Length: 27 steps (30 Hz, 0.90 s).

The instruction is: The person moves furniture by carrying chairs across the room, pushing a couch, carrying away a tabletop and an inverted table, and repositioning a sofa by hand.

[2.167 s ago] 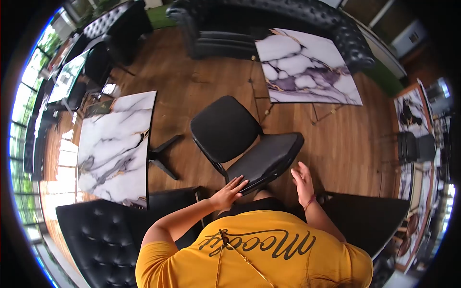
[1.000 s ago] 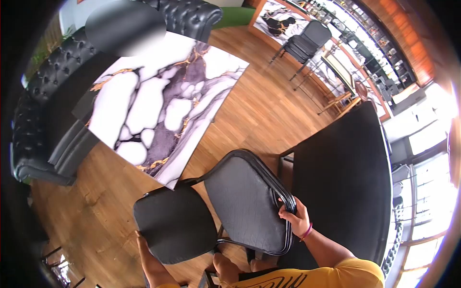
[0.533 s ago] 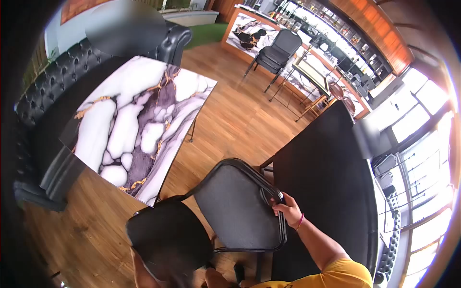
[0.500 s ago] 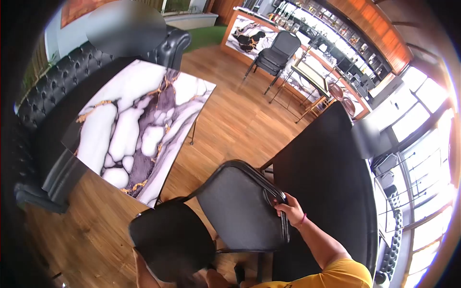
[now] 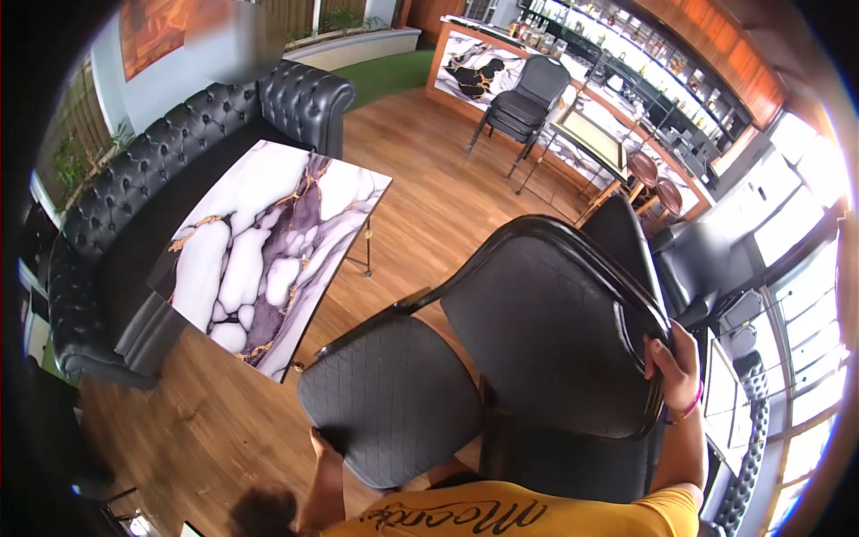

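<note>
Nearer to the person than the marble-patterned desk, and to the right of it, is a black padded chair with a shiny black frame. Its seat is on the side toward the desk, near to the desk's closest corner; whether the chair touches this corner, I cannot tell. Its backrest is tilted, on the side farther from the desk.

The right hand is grasping the outer rim of the backrest, with the fingers bent around it, on the side away from the desk. On its wrist is a pink bracelet. The left hand, which is closer to the desk, touches the edge of the seat; its fingers are partly hidden, so I cannot tell if it grasps or only supports. A yellow shirt with dark lettering is on the near side of the desk.

Behind the desk and along its left side is a tufted black sofa. At the desk's right edge, a thin leg stands on the wooden floor. Well beyond the desk, to the right, are stacked black chairs.
</note>
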Each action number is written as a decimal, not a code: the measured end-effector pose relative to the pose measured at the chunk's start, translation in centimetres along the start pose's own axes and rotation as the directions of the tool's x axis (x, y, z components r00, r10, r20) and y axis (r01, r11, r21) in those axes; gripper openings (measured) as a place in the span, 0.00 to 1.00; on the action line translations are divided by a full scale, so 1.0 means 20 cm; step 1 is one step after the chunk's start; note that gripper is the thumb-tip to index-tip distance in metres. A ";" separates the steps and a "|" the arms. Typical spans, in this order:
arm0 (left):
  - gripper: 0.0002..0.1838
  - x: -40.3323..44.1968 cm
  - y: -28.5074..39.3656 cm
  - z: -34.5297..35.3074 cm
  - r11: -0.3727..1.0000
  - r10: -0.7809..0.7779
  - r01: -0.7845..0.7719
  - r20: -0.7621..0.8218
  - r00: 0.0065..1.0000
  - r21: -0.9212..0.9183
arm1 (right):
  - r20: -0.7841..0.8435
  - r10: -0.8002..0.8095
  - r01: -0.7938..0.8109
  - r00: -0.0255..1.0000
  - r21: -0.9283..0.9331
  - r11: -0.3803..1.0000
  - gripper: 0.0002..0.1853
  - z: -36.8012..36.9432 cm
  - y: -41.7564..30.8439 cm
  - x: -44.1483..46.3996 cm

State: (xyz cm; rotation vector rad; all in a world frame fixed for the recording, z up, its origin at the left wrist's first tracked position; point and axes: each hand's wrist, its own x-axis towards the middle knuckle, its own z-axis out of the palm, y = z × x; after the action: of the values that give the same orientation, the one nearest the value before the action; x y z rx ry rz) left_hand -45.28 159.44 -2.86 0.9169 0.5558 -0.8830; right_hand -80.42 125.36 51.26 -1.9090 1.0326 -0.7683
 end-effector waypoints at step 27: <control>0.39 1.99 -0.36 4.04 0.982 -0.099 0.115 0.109 0.989 -0.147 | -0.043 -0.220 0.205 0.975 -0.219 0.954 0.23 -0.79 0.35 3.77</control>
State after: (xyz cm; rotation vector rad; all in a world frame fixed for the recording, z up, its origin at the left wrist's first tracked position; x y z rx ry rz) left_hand -25.82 71.68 5.93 0.7045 0.5811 -0.9647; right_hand -59.52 51.78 62.51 -2.2193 0.9933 -0.8774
